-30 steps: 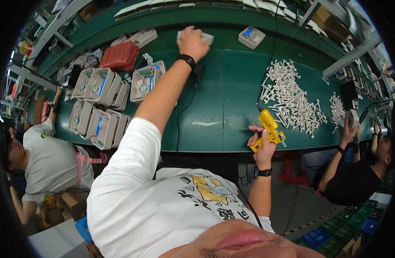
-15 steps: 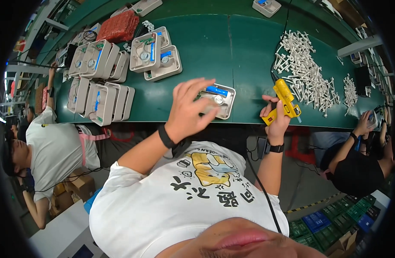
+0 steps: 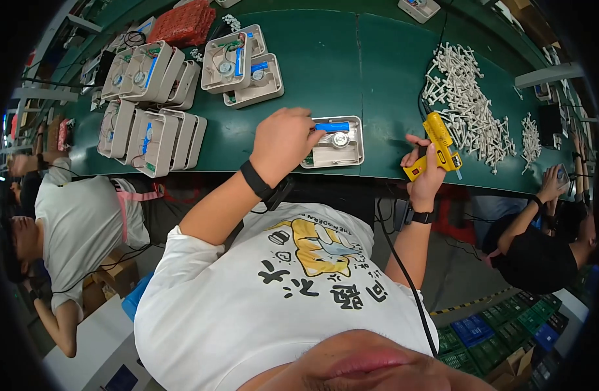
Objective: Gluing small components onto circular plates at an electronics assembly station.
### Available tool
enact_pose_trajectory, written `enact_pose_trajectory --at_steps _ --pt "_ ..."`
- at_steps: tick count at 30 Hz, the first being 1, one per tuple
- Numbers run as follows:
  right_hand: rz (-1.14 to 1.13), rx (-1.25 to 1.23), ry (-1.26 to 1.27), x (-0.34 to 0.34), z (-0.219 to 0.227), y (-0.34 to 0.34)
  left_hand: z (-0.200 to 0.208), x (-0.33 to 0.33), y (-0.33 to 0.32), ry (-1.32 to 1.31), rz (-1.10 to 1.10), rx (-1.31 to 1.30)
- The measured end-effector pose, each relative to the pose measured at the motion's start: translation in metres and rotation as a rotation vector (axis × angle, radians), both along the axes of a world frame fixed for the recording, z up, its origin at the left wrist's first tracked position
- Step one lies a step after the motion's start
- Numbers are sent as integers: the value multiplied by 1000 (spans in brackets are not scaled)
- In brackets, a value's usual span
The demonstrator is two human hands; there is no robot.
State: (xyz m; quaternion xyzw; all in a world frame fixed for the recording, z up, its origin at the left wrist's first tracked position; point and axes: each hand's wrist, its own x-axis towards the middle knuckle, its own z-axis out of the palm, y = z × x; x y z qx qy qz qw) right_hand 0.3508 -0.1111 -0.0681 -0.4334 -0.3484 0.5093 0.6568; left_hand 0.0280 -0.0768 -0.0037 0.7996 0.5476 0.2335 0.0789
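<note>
An off-white plastic case [image 3: 355, 146] lies with its hollow side up near the table's front edge. Inside it are a blue cylindrical battery [image 3: 334, 127], a round silvery part [image 3: 340, 139] and a bit of green board. My left hand [image 3: 280, 140] is at the case's left side, fingers curled in and thumb by the battery's left end; whatever is between the fingertips is hidden. To the right, my right hand [image 3: 427, 173] grips the handle of a yellow hot glue gun [image 3: 439, 132]. A glue stick pokes out of its rear, and its nozzle points away from me.
Stacked open cases [image 3: 153, 140] fill the left side, with more cases [image 3: 228, 68] behind. A red bubble-wrap bundle [image 3: 182, 23] sits at the far left. White pin-like plastic pieces [image 3: 472, 107] are heaped right of the glue gun. A black cable [image 3: 403, 277] hangs beside me. Co-workers sit on both sides.
The case has turned straighter, its left part now more exposed. My left hand has gone from spread fingers over the case to curled fingers at its left side. The glue gun stays in my right hand.
</note>
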Motion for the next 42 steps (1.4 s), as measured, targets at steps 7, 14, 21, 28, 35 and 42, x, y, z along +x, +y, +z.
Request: enact_pose_trajectory --at_steps 7,14,21,28,35,42 --pt "109 -41 -102 -7 16 -10 11 -13 19 -175 -231 -44" --pt "468 -185 -242 -42 75 -12 -35 11 -4 -723 41 96" --pt "648 -376 -481 -73 91 14 -57 10 -12 -922 6 -7" --pt "679 -451 -729 -93 93 19 -63 10 -11 -979 -16 -47" --pt "689 -560 -652 -83 97 17 -66 9 -9 -991 -21 -56" --pt "515 -471 -502 -61 98 3 -61 10 -7 -937 9 6"
